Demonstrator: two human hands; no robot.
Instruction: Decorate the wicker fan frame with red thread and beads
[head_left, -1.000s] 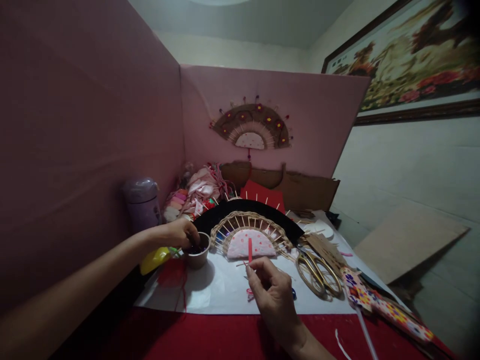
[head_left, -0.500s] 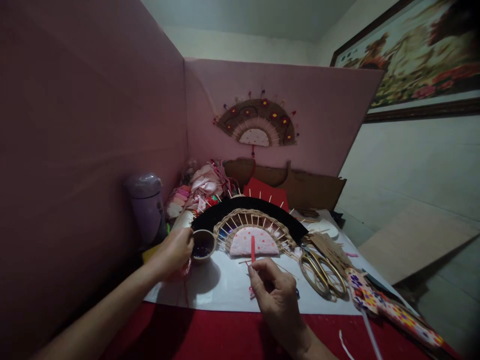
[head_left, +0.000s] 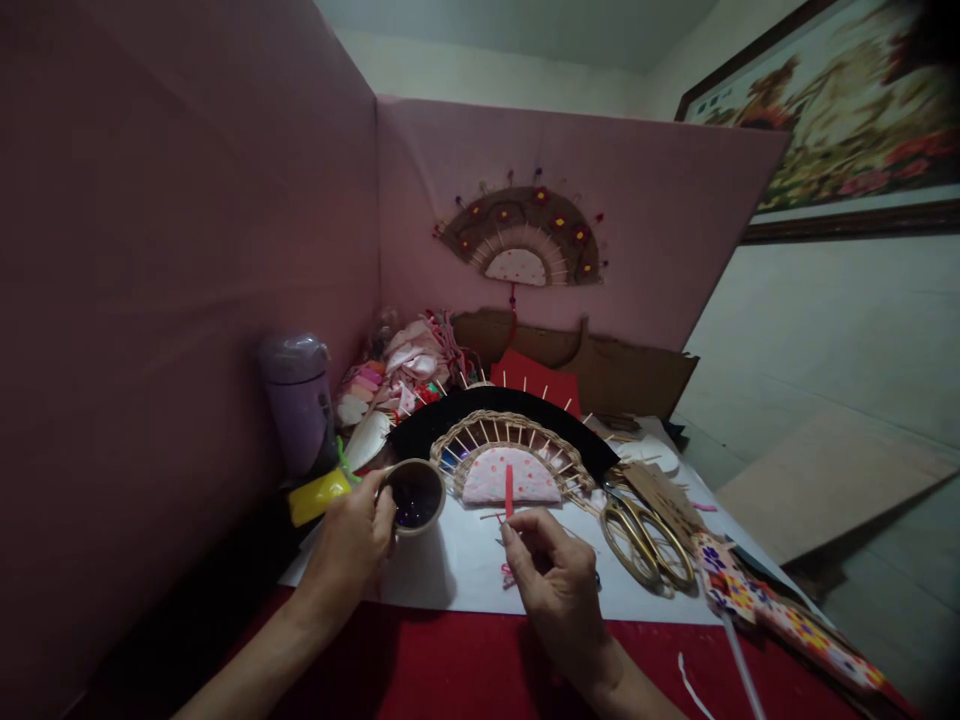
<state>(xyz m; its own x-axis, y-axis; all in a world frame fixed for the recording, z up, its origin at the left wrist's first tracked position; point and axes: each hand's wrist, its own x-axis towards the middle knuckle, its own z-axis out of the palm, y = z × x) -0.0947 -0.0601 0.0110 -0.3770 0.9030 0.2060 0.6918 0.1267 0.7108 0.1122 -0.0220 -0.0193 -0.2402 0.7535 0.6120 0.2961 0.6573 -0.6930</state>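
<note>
My left hand grips the side of a small cup with dark contents that glint; its mouth is tipped toward me. My right hand is closed in a pinch just below a red strip. Whatever sits between those fingertips is too small to make out. The strip lies over the pink spotted half-round pad of a woven fan. A black band arches around the fan, with thin sticks poking past its edge.
Gold-handled scissors and a flower-patterned piece lie at right. A purple tumbler and a yellow block stand at left. A finished fan hangs on the pink panel behind red card.
My left hand has shifted its hold on the cup, which has moved slightly right and tipped more toward me. The yellow block is now uncovered. My right hand stays nearly in place.
</note>
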